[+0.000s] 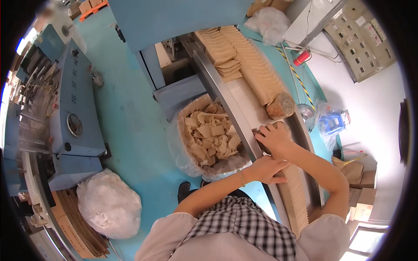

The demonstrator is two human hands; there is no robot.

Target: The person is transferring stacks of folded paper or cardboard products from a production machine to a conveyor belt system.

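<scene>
A metal-edged chute [244,98] runs from the blue machine down past my right side. In it lies a long row of folded brown paper pieces [257,65], with a rough brown cylindrical block [281,105] against its near end. My right hand [275,138] curves its fingers over a second brown block [285,128], mostly hidden under it. Just nearer, my left hand [266,169], bracelet at the wrist, has its fingers around the far end of another row of brown paper pieces [294,200]. Its fingertips are partly hidden by that stack.
Left of the chute stands a plastic-lined bin [176,145] full of brown paper scraps. A blue machine [183,21] rises ahead; another machine [76,100] stands left, near a stuffed white bag [109,204]. At right are a fan [306,112] and cardboard boxes [365,198].
</scene>
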